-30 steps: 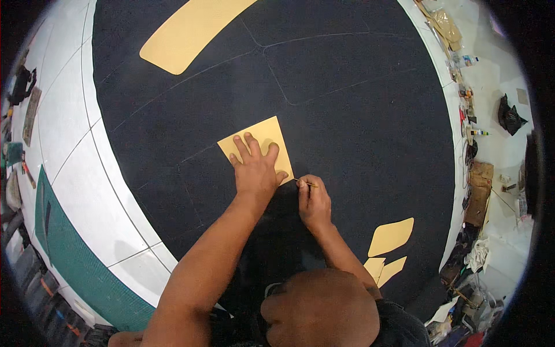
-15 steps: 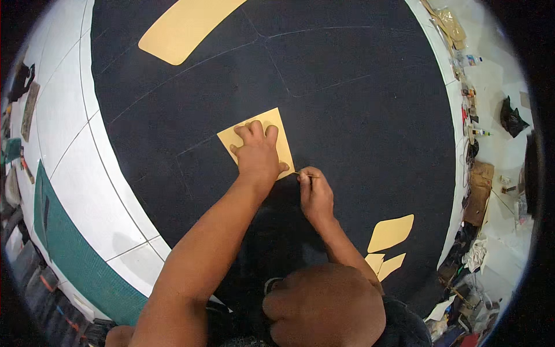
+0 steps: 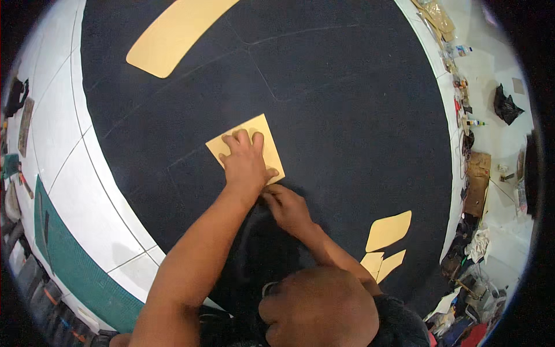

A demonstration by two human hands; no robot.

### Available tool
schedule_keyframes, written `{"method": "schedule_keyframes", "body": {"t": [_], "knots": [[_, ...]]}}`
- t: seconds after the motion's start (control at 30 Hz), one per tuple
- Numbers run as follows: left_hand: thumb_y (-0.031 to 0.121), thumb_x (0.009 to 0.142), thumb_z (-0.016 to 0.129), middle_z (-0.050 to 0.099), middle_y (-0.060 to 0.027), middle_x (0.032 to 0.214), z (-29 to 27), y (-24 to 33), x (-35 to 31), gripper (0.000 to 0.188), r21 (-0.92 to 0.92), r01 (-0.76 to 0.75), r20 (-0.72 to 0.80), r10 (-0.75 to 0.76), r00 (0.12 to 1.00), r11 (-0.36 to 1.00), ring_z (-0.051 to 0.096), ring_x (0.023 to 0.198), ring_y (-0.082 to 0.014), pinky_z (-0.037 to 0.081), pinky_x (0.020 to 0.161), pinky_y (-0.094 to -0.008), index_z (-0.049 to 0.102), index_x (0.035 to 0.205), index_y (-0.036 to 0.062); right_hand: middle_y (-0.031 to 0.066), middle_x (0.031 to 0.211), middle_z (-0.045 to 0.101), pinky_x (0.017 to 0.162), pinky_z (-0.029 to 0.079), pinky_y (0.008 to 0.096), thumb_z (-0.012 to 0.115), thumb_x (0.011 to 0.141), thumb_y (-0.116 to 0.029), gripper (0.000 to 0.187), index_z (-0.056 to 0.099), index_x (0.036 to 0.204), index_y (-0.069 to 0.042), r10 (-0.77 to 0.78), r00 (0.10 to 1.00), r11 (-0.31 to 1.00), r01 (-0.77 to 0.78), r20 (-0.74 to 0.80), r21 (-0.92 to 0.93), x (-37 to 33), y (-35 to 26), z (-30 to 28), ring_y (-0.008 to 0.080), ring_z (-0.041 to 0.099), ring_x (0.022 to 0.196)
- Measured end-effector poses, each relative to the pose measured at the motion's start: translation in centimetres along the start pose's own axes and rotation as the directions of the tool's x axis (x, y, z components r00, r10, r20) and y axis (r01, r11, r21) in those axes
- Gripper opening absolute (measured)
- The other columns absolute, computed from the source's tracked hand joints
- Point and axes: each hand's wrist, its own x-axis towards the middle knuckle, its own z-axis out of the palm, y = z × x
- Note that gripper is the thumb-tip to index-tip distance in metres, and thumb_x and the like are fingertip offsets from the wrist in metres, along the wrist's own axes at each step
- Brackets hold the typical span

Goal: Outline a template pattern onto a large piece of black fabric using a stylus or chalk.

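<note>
A square yellow card template [image 3: 272,153] lies tilted on a wide sheet of black cloth [image 3: 352,156]. My left hand [image 3: 244,165] presses it down, palm low and fingers spread across its face. Just below the card's near edge, my right hand [image 3: 287,208] is closed in a pinch, close to my left wrist. The thin stick-like tool it held a moment ago is mostly hidden by the fingers now. Faint pale lines [image 3: 263,75] run over the cloth beyond the card.
A long curved yellow template [image 3: 179,37] lies at the far left of the cloth. Smaller yellow templates [image 3: 390,231] rest at the near right. White tiles [image 3: 63,150] and a green mat [image 3: 75,272] border the left; a black bag [image 3: 507,106] and clutter line the right.
My right hand has moved left and nearer, from the card's right corner to below its near edge. My left hand stays on the card. The whole view has shifted slightly.
</note>
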Motion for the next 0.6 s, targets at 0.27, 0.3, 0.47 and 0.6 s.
{"method": "schedule_keyframes", "body": {"t": [0.27, 0.3, 0.47, 0.6], "knots": [[0.061, 0.072, 0.083, 0.036, -0.0288, 0.153, 0.7, -0.2, -0.8, 0.106, -0.013, 0.000, 0.004, 0.000, 1.000, 1.000, 0.032, 0.145, -0.0511, 0.050, 0.104, -0.0601, 0.039, 0.153, 0.0086, 0.0157, 0.107, 0.074, 0.083, 0.056, 0.0332, 0.058, 0.104, -0.019, 0.023, 0.069, 0.110, 0.001, 0.138, 0.918, 0.947, -0.013, -0.372, 0.321, 9.0, 2.5, -3.6, 0.0231, 0.073, 0.097], [0.061, 0.074, 0.082, 0.036, -0.0299, 0.152, 1.0, -0.2, -0.9, 0.105, -0.028, -0.011, -0.016, 0.010, 1.000, 1.000, 0.031, 0.145, -0.0520, 0.050, 0.104, -0.0611, 0.039, 0.153, 0.0077, 0.0157, 0.107, 0.074, 0.083, 0.056, 0.0332, 0.058, 0.104, -0.019, 0.023, 0.069, 0.110, 0.001, 0.101, 0.919, 0.955, 0.017, -0.382, 0.295, 10.2, 2.2, -3.4, 0.0231, 0.073, 0.097], [0.061, 0.079, 0.078, 0.034, -0.0338, 0.153, 2.8, -0.8, -1.4, 0.105, -0.036, -0.052, -0.064, 0.049, 0.997, 0.998, 0.028, 0.146, -0.0553, 0.050, 0.102, -0.0637, 0.034, 0.156, 0.0037, 0.0162, 0.109, 0.074, 0.088, 0.055, 0.0407, 0.060, 0.102, -0.024, 0.026, 0.071, 0.115, -0.004, 0.058, 0.995, 0.982, -0.043, -0.077, 0.183, 14.6, -0.3, -1.7, 0.0337, 0.073, 0.101], [0.064, 0.081, 0.074, 0.030, -0.0378, 0.155, 4.1, -0.9, -1.4, 0.110, 0.071, -0.093, -0.138, 0.102, 0.985, 0.993, 0.029, 0.144, -0.0590, 0.049, 0.101, -0.0655, 0.029, 0.159, 0.0000, 0.0145, 0.106, 0.076, 0.084, 0.057, 0.0378, 0.060, 0.102, -0.025, 0.026, 0.071, 0.115, -0.005, -0.076, 0.996, 0.992, 0.072, 0.038, 0.100, 15.9, -1.4, -1.3, 0.0292, 0.074, 0.096]]}}
